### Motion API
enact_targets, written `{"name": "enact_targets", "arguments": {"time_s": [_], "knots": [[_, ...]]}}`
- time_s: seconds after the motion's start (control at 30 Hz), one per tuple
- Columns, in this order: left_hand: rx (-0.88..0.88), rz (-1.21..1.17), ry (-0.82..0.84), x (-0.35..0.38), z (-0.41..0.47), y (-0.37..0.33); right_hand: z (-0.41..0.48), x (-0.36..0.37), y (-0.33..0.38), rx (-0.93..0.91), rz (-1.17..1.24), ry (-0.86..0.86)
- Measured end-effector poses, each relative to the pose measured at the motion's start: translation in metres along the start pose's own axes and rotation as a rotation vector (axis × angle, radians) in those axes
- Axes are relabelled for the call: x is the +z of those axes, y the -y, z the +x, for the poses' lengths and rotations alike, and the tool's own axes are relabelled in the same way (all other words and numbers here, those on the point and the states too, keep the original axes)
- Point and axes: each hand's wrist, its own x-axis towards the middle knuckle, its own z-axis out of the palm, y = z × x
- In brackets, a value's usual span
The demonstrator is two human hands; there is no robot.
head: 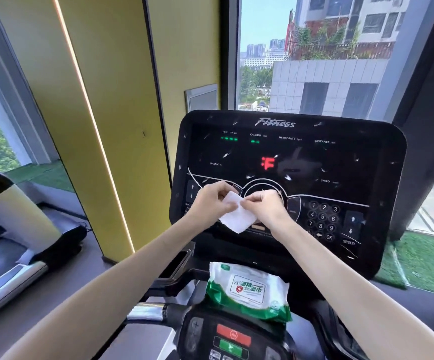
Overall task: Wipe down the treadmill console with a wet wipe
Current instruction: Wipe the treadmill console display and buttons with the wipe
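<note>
The black treadmill console point(340, 162) fills the middle of the view, speckled with pale smudges, a red "F" lit at its centre. In front of its lower middle, both hands hold one white wet wipe point(238, 216). My left hand point(212, 201) pinches the wipe's upper left edge. My right hand point(265, 205) pinches its upper right edge, and the wipe hangs folded below them. A green and white wet wipe pack point(249, 289) lies on the ledge under the console.
A lower control panel point(232, 336) with red and green buttons sits below the pack. A number keypad point(323, 219) is at the console's lower right. Another treadmill point(15, 250) stands to the left, a yellow pillar point(101, 113) behind it. Windows lie ahead.
</note>
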Motion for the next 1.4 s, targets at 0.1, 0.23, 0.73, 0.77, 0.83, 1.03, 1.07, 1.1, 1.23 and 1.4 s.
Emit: {"name": "enact_targets", "arguments": {"time_s": [0.1, 0.23, 0.73, 0.77, 0.83, 1.03, 1.07, 1.1, 1.23, 1.4], "knots": [[0.075, 0.06, -0.058, 0.009, -0.013, 0.003, 0.001, 0.004, 0.001, 0.096, 0.141, 0.031], [0.122, 0.086, -0.106, 0.012, -0.024, 0.01, -0.003, 0.009, 0.008, 0.145, 0.259, 0.097], [0.218, 0.089, -0.175, -0.016, 0.0, 0.043, 0.029, 0.059, 0.033, 0.098, 0.176, 0.011], [0.237, 0.105, -0.156, -0.021, 0.005, 0.048, 0.035, 0.064, 0.037, 0.131, 0.227, -0.006], [0.273, 0.198, -0.102, -0.032, 0.014, 0.061, 0.045, 0.074, 0.046, 0.205, 0.375, -0.018], [0.565, 0.573, -0.134, -0.075, 0.049, 0.096, 0.071, 0.105, 0.075, 0.269, 0.567, -0.084], [0.613, 0.605, -0.128, -0.082, 0.056, 0.103, 0.075, 0.108, 0.079, 0.279, 0.587, -0.093], [0.636, 0.613, -0.119, -0.088, 0.062, 0.107, 0.077, 0.111, 0.083, 0.278, 0.591, -0.102], [0.173, 0.028, -0.093, -0.103, 0.088, 0.111, 0.081, 0.122, 0.089, 0.141, 0.519, -0.127], [0.044, -0.218, -0.229, -0.126, 0.137, 0.103, 0.092, 0.122, 0.075, -0.305, -0.511, -0.386]]}}
